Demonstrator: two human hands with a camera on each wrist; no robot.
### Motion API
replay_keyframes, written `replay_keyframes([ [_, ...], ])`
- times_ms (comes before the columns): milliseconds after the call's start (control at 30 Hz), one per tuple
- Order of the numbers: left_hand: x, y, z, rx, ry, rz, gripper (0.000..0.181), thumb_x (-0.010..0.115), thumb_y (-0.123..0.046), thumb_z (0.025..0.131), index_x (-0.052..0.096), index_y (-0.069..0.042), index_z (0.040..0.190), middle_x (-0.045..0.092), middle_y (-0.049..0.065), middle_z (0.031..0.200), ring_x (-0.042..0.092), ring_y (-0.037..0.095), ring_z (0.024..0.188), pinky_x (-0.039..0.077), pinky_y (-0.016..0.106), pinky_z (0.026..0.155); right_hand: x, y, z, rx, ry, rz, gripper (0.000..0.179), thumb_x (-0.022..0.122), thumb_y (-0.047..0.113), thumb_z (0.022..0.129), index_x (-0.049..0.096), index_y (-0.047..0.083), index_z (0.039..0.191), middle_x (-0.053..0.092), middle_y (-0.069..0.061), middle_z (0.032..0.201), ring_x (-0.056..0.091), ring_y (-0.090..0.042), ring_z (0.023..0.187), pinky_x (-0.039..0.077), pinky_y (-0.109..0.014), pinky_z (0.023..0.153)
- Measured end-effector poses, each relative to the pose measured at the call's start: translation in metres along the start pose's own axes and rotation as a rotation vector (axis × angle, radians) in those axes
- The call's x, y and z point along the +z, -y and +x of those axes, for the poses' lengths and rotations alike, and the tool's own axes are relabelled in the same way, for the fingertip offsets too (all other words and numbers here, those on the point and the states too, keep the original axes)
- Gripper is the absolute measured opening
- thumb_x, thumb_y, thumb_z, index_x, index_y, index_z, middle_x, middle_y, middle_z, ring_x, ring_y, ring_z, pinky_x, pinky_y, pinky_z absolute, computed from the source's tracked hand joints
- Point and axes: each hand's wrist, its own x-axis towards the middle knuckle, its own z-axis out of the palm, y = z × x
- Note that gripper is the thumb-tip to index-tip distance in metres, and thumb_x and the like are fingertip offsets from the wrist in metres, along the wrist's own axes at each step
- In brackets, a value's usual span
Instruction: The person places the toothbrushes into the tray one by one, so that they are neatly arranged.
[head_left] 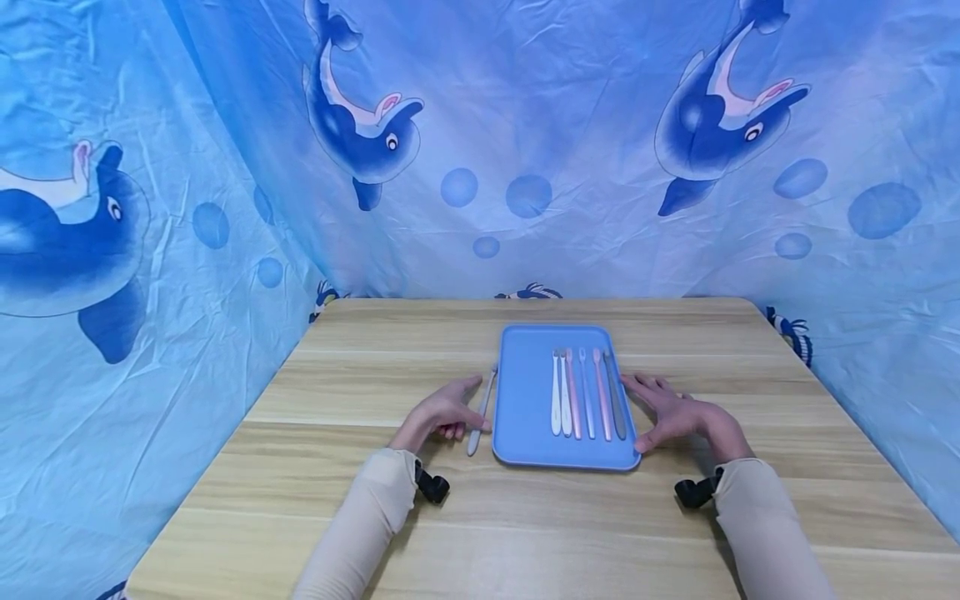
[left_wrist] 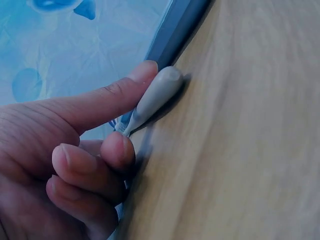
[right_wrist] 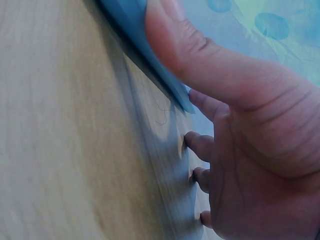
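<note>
A blue rectangular tray (head_left: 525, 408) lies on the table, with several slim fork-like utensils (head_left: 587, 400) side by side on its right half. One grey-handled utensil (left_wrist: 159, 92) lies on the wood just outside the tray's left edge. My left hand (head_left: 444, 410) is over this utensil; its thumb reaches across to the tray's side, and the other fingers are bent beside the utensil's neck. On the opposite side, my right hand (head_left: 678, 417) has its thumb on the tray's near right corner and a fingertip by its right edge. The utensils' heads are too small to make out fully.
The wood-grain table (head_left: 420, 533) extends around the tray on all sides. Behind it and to both sides hangs a blue curtain (head_left: 480, 125) printed with dolphins and bubbles. A wrist camera (head_left: 432, 485) sits at the left cuff, another camera (head_left: 696, 492) at the right.
</note>
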Motion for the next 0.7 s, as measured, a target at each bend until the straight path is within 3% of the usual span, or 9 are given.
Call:
replay_keyframes([
  [700, 0.011, 0.004, 0.0, 0.008, -0.031, 0.032, 0.091, 0.071, -0.015, 0.091, 0.015, -0.019, 0.162, 0.058, 0.005, 0.052, 0.048, 0.011, 0.037, 0.04, 0.021, 0.033, 0.004, -0.006, -0.001, -0.018, -0.02, -0.029, 0.126, 0.084, 0.056, 0.068, 0.014, 0.009, 0.161, 0.004, -0.034, 0.163, -0.003, -0.064, 0.146, 0.003, -0.087, 0.105],
])
